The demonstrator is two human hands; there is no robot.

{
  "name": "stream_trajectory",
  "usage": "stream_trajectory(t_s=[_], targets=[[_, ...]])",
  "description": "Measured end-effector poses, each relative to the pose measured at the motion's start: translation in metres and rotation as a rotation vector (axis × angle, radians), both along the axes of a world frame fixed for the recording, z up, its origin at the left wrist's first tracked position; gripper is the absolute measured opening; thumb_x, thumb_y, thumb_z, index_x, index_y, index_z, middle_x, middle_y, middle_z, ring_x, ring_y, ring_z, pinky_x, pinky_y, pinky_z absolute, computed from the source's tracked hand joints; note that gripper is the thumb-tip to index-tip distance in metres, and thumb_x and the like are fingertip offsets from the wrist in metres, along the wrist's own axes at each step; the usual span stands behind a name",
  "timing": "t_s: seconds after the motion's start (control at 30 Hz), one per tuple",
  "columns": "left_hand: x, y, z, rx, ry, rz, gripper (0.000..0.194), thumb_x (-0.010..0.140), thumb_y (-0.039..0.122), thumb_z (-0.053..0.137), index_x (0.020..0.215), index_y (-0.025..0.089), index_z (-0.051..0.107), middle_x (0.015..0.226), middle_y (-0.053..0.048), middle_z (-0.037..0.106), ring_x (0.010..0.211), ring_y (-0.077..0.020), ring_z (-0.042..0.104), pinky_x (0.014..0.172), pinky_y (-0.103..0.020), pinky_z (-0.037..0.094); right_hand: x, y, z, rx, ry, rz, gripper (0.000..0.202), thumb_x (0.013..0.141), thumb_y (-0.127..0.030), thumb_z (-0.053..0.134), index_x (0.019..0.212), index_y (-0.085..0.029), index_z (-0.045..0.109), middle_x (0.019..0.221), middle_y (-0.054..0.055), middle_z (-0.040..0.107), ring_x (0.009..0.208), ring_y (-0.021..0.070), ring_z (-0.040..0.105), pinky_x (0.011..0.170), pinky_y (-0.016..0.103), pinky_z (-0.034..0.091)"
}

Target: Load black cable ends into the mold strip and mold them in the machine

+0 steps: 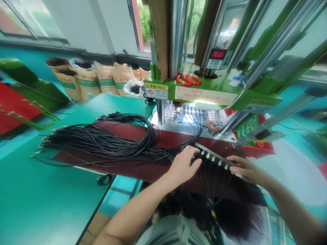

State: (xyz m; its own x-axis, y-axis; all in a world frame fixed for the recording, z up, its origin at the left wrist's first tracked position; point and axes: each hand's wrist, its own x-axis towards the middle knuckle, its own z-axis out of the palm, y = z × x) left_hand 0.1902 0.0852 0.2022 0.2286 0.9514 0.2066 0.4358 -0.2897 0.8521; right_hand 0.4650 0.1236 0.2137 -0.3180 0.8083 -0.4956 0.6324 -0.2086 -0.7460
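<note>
A narrow metal bar (213, 155) with several small shiny metal cable ends along it lies slanted over the dark red board (150, 172). At the bar's near-right end, my right hand (246, 169) is closed on it, with fingers over the top edge. My left hand (185, 164) is beside the bar's far-left end, fingertips close to it and thumb spread apart. I cannot tell whether those fingertips touch the metal. Thin dark cables hang from the bar toward my lap, mostly lost in shadow. Left of my left hand lies a big bundle of black cables (102, 141) with metal ends.
Ahead stands a green press (163, 76) with steel columns and a perforated metal plate (168, 115), where several cables lead in. Red-handled scissors (188, 80) rest on its ledge. A red bin (265, 148) sits right. Paper sacks (104, 80) line the wall beyond the green table (38, 190).
</note>
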Motion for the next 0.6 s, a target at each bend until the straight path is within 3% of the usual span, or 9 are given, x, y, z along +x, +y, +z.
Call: stream_trajectory(t_s=[0.1,0.2,0.3,0.47,0.53,0.6], targets=[[-0.010,0.022,0.002,0.096,0.077,0.086,0.022,0.082,0.025,0.046,0.103,0.021,0.053,0.102,-0.003,0.055,0.092,-0.0157,0.052,0.079,-0.028,0.045,-0.007,0.032,0.000,0.094,-0.133,0.161,0.036,0.076,-0.042,0.054,0.103,-0.019,0.057,0.059,-0.003,0.055,0.037,0.0062,0.037,0.038,0.021,0.026],[-0.016,0.047,-0.003,0.148,0.228,0.171,0.023,0.081,0.024,0.048,0.102,0.019,0.054,0.103,-0.005,0.056,0.097,-0.0190,0.049,0.087,-0.033,0.040,-0.018,0.060,-0.005,0.303,-0.117,0.302,0.032,0.077,-0.040,0.054,0.097,-0.017,0.063,0.082,0.005,0.064,0.063,0.0153,0.056,0.060,0.027,0.044],[-0.019,0.063,-0.011,0.104,0.339,0.206,0.024,0.081,0.026,0.048,0.103,0.018,0.055,0.104,-0.006,0.055,0.099,-0.0210,0.048,0.086,-0.036,0.039,-0.031,0.076,-0.014,0.505,-0.111,0.383,0.026,0.077,-0.037,0.052,0.090,-0.018,0.066,0.090,0.006,0.061,0.086,0.0205,0.056,0.082,0.031,0.042],[-0.018,0.066,-0.023,0.053,0.357,0.204,0.022,0.083,0.031,0.045,0.100,0.021,0.056,0.103,-0.004,0.057,0.096,-0.0210,0.047,0.083,-0.036,0.038,-0.044,0.091,-0.016,0.595,-0.153,0.461,0.021,0.076,-0.035,0.055,0.083,-0.020,0.067,0.087,0.006,0.060,0.087,0.0211,0.056,0.083,0.034,0.042],[-0.017,0.065,-0.025,0.051,0.354,0.193,0.022,0.083,0.032,0.046,0.099,0.022,0.056,0.102,-0.003,0.057,0.096,-0.0216,0.047,0.081,-0.036,0.037,-0.049,0.103,-0.008,0.604,-0.113,0.437,0.022,0.077,-0.036,0.053,0.083,-0.020,0.067,0.088,0.006,0.063,0.087,0.0210,0.057,0.082,0.033,0.043],[-0.016,0.064,-0.025,0.049,0.353,0.181,0.021,0.081,0.031,0.047,0.099,0.023,0.056,0.101,-0.002,0.057,0.096,-0.0223,0.046,0.080,-0.037,0.036,-0.059,0.122,0.000,0.692,-0.069,0.243,0.026,0.078,-0.039,0.051,0.085,-0.019,0.066,0.092,0.006,0.064,0.087,0.0218,0.058,0.081,0.033,0.044]])
